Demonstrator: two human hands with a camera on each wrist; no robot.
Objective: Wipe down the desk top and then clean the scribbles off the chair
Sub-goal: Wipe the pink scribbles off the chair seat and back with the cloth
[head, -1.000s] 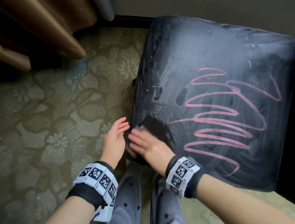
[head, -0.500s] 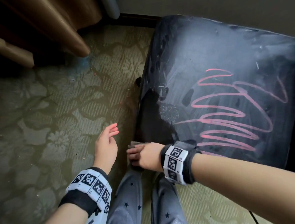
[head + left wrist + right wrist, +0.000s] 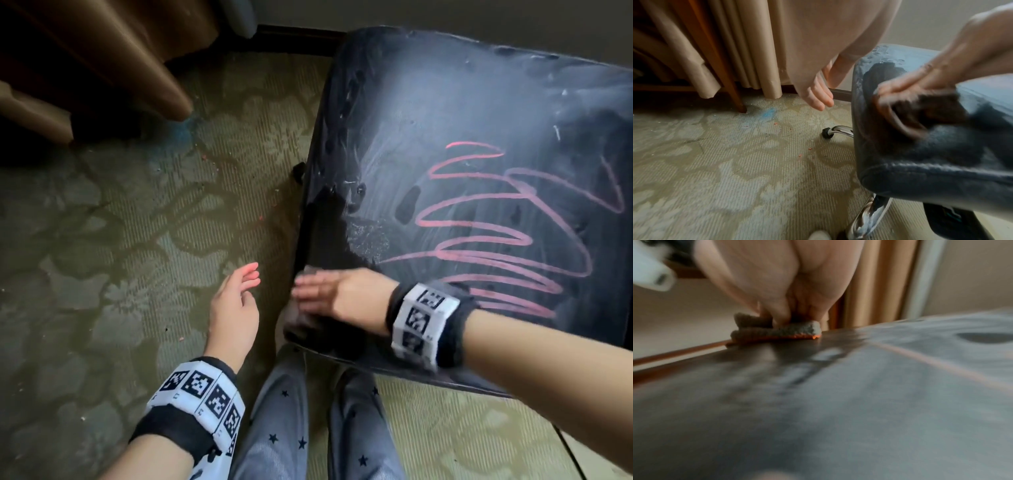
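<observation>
The black chair seat (image 3: 479, 102) fills the right of the head view, hazy with smears and marked with pink scribbles (image 3: 496, 236). My right hand (image 3: 308, 291) lies flat on the seat's near left corner, fingers straight, pressing a folded grey cloth with an orange edge (image 3: 777, 333) onto the surface. The cloth shows as a dark blur under the fingers (image 3: 931, 110) in the left wrist view. A darker wiped patch (image 3: 329, 233) sits just beyond the hand. My left hand (image 3: 250, 277) hovers open and empty over the carpet, just left of the seat's edge.
Patterned carpet (image 3: 120, 257) with crumbs and a blue stain covers the floor. Beige curtains (image 3: 725, 48) and a wooden leg (image 3: 737, 100) stand at the far left. A chair caster (image 3: 827, 133) and a chrome base arm (image 3: 869, 216) show under the seat. My legs (image 3: 274, 428) stand close to the chair.
My right hand slid the cloth from the seat's left part down to its near left corner, and the dark wiped patch grew. The left hand stayed beside the chair.
</observation>
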